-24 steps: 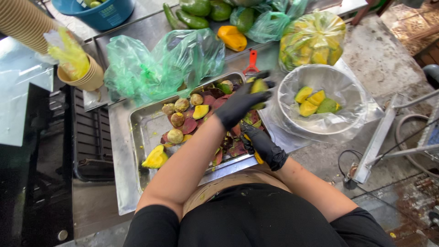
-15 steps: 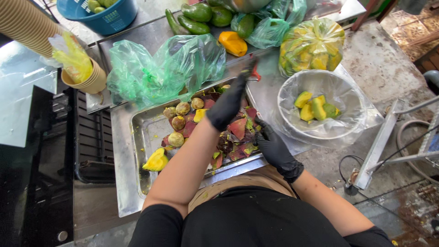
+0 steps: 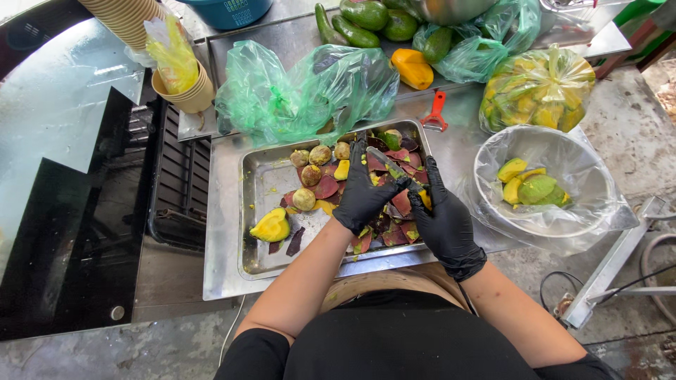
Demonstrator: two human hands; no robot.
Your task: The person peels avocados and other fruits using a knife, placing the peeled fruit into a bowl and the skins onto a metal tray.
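Observation:
Both my hands wear black gloves over a steel tray (image 3: 227,211) of dark red peels (image 3: 325,187), round brown pits (image 3: 304,199) and a yellow-green fruit half (image 3: 271,226). My left hand (image 3: 362,191) lies on the peels in the tray's middle with its fingers stretched toward the back rim. My right hand (image 3: 445,219) is at the tray's right edge, closed on a knife (image 3: 389,165). The blade points up-left and crosses just beside my left thumb. To the right, a bag-lined bowl (image 3: 493,211) holds peeled green-yellow fruit pieces (image 3: 529,187).
Behind the tray lie crumpled green plastic bags (image 3: 303,84), a red peeler (image 3: 436,111), a yellow fruit (image 3: 412,68), green avocados (image 3: 366,14) and a clear bag of cut fruit (image 3: 539,88). Stacked paper cups (image 3: 184,88) stand back left. A dark glass panel (image 3: 70,211) fills the left.
My left hand, which held a fruit piece near the bowl and then reached toward the back, now rests on the peels. My right hand rose onto the tray with the knife.

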